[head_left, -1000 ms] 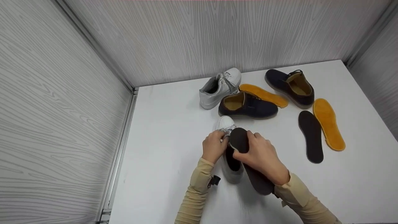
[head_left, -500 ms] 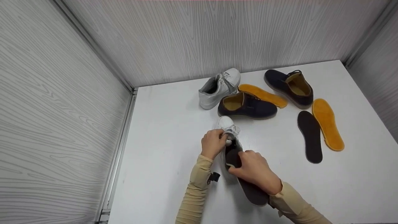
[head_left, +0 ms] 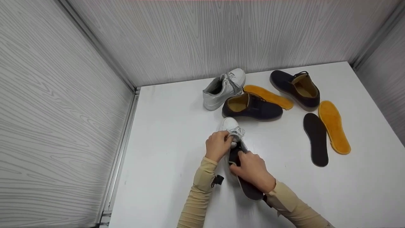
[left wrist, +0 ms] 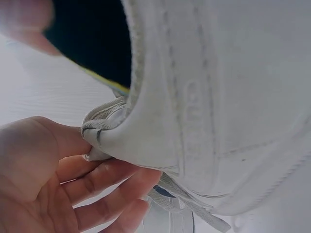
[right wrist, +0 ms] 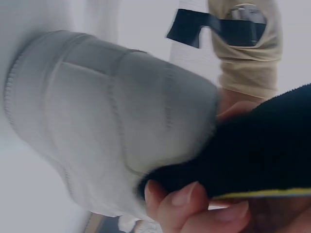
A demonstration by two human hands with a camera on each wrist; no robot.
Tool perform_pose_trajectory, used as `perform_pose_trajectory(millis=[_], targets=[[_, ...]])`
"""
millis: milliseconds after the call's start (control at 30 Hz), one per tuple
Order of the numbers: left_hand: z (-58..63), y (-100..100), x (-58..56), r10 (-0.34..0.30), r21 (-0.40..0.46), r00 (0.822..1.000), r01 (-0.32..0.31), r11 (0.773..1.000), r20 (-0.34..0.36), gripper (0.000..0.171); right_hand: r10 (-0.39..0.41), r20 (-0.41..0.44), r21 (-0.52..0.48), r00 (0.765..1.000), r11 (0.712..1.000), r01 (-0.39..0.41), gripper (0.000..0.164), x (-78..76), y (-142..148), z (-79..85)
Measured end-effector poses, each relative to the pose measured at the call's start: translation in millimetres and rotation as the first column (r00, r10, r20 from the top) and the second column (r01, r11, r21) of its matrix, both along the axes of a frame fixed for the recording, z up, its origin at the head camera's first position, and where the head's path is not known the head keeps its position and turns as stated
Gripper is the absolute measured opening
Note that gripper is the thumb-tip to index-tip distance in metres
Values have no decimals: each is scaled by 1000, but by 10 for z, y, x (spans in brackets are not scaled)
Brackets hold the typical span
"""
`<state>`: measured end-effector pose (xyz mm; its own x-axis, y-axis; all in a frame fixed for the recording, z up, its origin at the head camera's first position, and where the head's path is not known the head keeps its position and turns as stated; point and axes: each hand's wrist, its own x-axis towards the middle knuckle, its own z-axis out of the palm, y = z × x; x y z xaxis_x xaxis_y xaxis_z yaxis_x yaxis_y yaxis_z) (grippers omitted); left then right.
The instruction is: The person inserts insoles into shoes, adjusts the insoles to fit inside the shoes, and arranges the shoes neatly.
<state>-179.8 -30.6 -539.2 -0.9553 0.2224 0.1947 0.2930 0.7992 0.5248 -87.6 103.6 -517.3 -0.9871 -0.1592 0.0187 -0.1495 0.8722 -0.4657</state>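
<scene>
A white lace-up sneaker [head_left: 230,123] stands on the table, toe pointing away from me. My left hand [head_left: 217,146] pinches its tongue [left wrist: 104,119] between thumb and fingers, holding it up. A dark insole [head_left: 250,189] with a thin yellow edge is gripped by my right hand [head_left: 252,169], thumb on one side and fingers on the other. The insole's front end is inside the shoe's opening and hidden there; its other end sticks out behind the heel [right wrist: 107,102], toward me.
Behind the sneaker lie a navy shoe [head_left: 264,110], a second white sneaker [head_left: 215,98] and an orange insole [head_left: 269,96]. Farther right are another navy shoe [head_left: 284,83], a second dark insole [head_left: 316,139] and a second orange insole [head_left: 334,128]. A panel wall [head_left: 190,41] rises at the back.
My right hand has brought the dark insole from above the sneaker down and back, then forward into its opening. My left hand stays at the tongue, which now shows lifted.
</scene>
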Motion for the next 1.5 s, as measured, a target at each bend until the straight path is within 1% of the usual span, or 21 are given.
perform_pose_trajectory(millis=[67, 133, 233, 300, 333, 467, 567, 700, 867, 1000, 1100, 1200, 1500], targets=[[-4, 7, -1, 0, -5, 1000, 0, 1000, -2, 32, 3, 14, 43, 1000, 999, -4, 31, 27, -14, 8], [-9, 13, -1, -1, -6, 1000, 1, 1000, -2, 32, 22, 46, 105, 999, 994, -26, 37, 90, -24, 47], [-7, 15, -1, -4, -2, 1000, 4, 1000, 4, 33, 61, 110, 208, 992, 975, -83, 46, 210, -38, 146], [-8, 12, -5, -2, -1, 1000, 2, 1000, 8, 34, 82, 123, 249, 989, 962, -111, 46, 269, -49, 197], [-5, 10, -8, 0, 1, 1000, 0, 1000, 12, 34, 87, 121, 255, 989, 960, -116, 44, 284, -55, 210], [-7, -4, -21, 3, 4, 1000, -3, 1000, 15, 34, 67, 89, 219, 994, 972, -85, 35, 279, -73, 200], [-5, -20, -23, -2, 10, 1000, 2, 1000, 17, 35, 43, 88, 179, 995, 982, -59, 30, 251, -88, 179], [-7, -26, -20, -13, 16, 1000, 12, 1000, 18, 36, 28, 92, 152, 995, 987, -42, 26, 227, -105, 171], [-7, -12, -16, -36, 27, 999, 37, 999, -11, 37, 15, 61, 134, 998, 991, -23, 25, 197, -120, 136], [-2, -6, -20, -44, 31, 999, 45, 998, -25, 35, -3, 69, 133, 998, 991, -6, 23, 147, -136, 102], [-10, -7, -24, -41, 29, 999, 42, 999, -23, 33, -8, 88, 140, 996, 990, -4, 24, 91, -157, 70], [-11, -10, -30, -38, 26, 999, 39, 999, -21, 33, -6, 85, 147, 996, 989, -7, 26, 34, -177, 35], [-5, 8, -26, -46, 38, 999, 47, 998, -8, 35, -14, 13, 148, 1000, 989, 12, 29, -133, -222, -135]])
